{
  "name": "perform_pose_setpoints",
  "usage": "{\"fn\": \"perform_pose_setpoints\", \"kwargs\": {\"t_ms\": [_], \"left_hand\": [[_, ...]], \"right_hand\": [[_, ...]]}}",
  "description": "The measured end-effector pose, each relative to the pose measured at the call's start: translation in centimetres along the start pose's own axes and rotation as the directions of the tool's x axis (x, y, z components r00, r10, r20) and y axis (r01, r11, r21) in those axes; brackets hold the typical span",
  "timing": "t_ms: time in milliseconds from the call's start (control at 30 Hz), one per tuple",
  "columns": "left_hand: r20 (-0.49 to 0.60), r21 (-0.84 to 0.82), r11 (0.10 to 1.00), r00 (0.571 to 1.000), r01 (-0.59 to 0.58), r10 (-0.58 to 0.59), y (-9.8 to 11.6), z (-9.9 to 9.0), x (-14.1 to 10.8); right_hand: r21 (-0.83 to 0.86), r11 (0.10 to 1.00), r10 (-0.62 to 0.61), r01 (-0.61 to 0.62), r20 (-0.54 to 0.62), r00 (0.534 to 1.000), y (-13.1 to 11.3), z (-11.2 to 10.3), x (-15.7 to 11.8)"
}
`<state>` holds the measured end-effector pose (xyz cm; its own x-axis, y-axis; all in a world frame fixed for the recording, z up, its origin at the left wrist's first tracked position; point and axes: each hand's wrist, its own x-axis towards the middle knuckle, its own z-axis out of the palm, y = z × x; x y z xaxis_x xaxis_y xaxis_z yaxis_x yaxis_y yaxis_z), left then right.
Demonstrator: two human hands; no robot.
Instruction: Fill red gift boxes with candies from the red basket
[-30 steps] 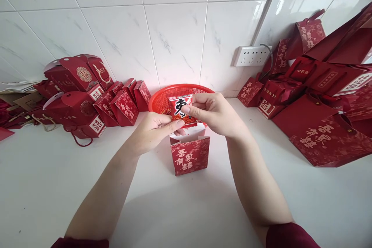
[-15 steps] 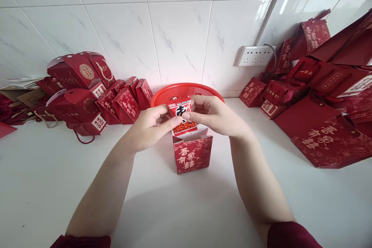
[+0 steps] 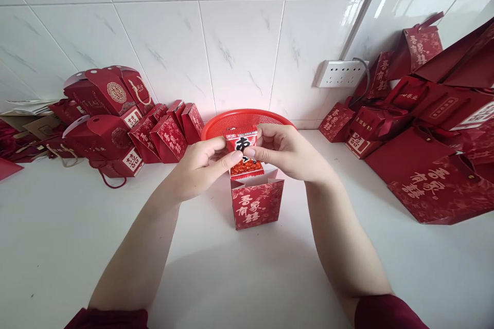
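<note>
A small red-and-white snack packet (image 3: 247, 165) with black lettering is held upright between my two hands. My left hand (image 3: 203, 167) pinches its left side, thumb on the front. On the right side, my right hand (image 3: 287, 151) grips it the same way, with the thumb tips nearly meeting. Just below and in front of the packet stands a red gift box (image 3: 258, 205) with pale lettering, its top open. The packet's lower edge is at the box's back rim; whether it touches cannot be told. Behind my hands, a red plastic basket (image 3: 250, 115) is partly hidden.
Small red boxes (image 3: 170, 139) and larger rope-handled boxes (image 3: 104, 92) stand at the left by the tiled wall. Many red bags and boxes (image 3: 432, 180) are piled at the right. A white power socket (image 3: 342, 73) with a grey cable is on the wall.
The packet is turned a little more squarely toward me, so its front print shows more fully. Both hands keep their hold, and the box stays in place.
</note>
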<state>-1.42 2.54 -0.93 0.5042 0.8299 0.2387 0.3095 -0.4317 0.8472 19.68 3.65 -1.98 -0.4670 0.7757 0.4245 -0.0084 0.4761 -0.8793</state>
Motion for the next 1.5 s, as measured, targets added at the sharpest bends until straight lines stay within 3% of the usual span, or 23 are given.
{"fn": "perform_pose_setpoints", "kwargs": {"t_ms": [67, 133, 233, 300, 467, 633, 700, 767, 867, 967, 1067, 1200, 1400, 1500], "left_hand": [[0.055, 0.064, 0.998, 0.998, -0.008, 0.005, 0.2, -0.4, -0.1], [0.181, 0.173, 0.984, 0.984, -0.039, 0.008, 0.5, -0.8, -0.3], [0.4, 0.336, 0.928, 0.916, -0.162, 0.016, 0.6, -0.9, -0.3], [0.473, 0.424, 0.881, 0.881, -0.21, -0.018, 0.4, -0.6, -0.1], [0.601, 0.491, 0.813, 0.798, -0.314, -0.054, 0.1, 0.3, -0.1], [0.708, 0.397, 0.825, 0.706, -0.402, 0.003, 1.3, 0.4, -1.3], [0.741, 0.364, 0.835, 0.672, -0.413, 0.009, 1.8, 0.4, -2.1], [0.759, 0.362, 0.841, 0.651, -0.403, -0.015, 2.2, 0.5, -2.9], [0.774, 0.366, 0.848, 0.631, -0.384, -0.049, 2.7, 0.7, -3.9], [0.782, 0.358, 0.851, 0.621, -0.384, -0.049, 3.2, 1.0, -4.4], [0.776, 0.358, 0.85, 0.629, -0.388, -0.04, 3.3, 1.1, -4.4], [0.759, 0.338, 0.863, 0.651, -0.377, -0.013, 3.0, 0.9, -4.1], [0.76, 0.355, 0.846, 0.649, -0.398, -0.013, 2.9, 0.6, -3.7], [0.753, 0.377, 0.836, 0.657, -0.399, -0.026, 2.9, 0.5, -3.6]], "right_hand": [[0.01, 1.0, 0.026, -0.026, -0.018, 0.999, -0.2, -0.2, -0.2], [0.025, 0.997, 0.071, -0.069, -0.071, 0.995, -0.5, -0.5, -0.4], [0.047, 0.991, 0.128, -0.122, -0.151, 0.98, -0.6, -1.1, -0.7], [0.021, 0.99, 0.14, -0.138, -0.15, 0.979, -0.6, -1.3, -0.8], [-0.257, 0.945, 0.234, -0.204, 0.091, 0.968, -0.7, -1.7, -0.9], [-0.475, 0.869, 0.347, -0.135, 0.393, 0.852, -1.9, -2.4, -1.6], [-0.553, 0.824, 0.386, -0.125, 0.385, 0.838, -2.7, -2.6, -2.1], [-0.632, 0.762, 0.409, -0.141, 0.302, 0.861, -3.4, -2.5, -2.7], [-0.73, 0.669, 0.417, -0.136, 0.218, 0.882, -4.4, -1.9, -3.5], [-0.796, 0.591, 0.459, -0.132, 0.198, 0.866, -5.0, -1.1, -4.2], [-0.846, 0.521, 0.431, -0.117, 0.142, 0.891, -5.0, -0.4, -4.8], [-0.932, 0.363, 0.346, -0.019, 0.115, 0.931, -4.7, 0.8, -5.5], [-0.992, 0.116, 0.276, 0.052, 0.082, 0.958, -4.4, 3.2, -5.7], [-0.997, 0.065, 0.298, 0.033, 0.051, 0.953, -4.4, 4.3, -5.0]]}}
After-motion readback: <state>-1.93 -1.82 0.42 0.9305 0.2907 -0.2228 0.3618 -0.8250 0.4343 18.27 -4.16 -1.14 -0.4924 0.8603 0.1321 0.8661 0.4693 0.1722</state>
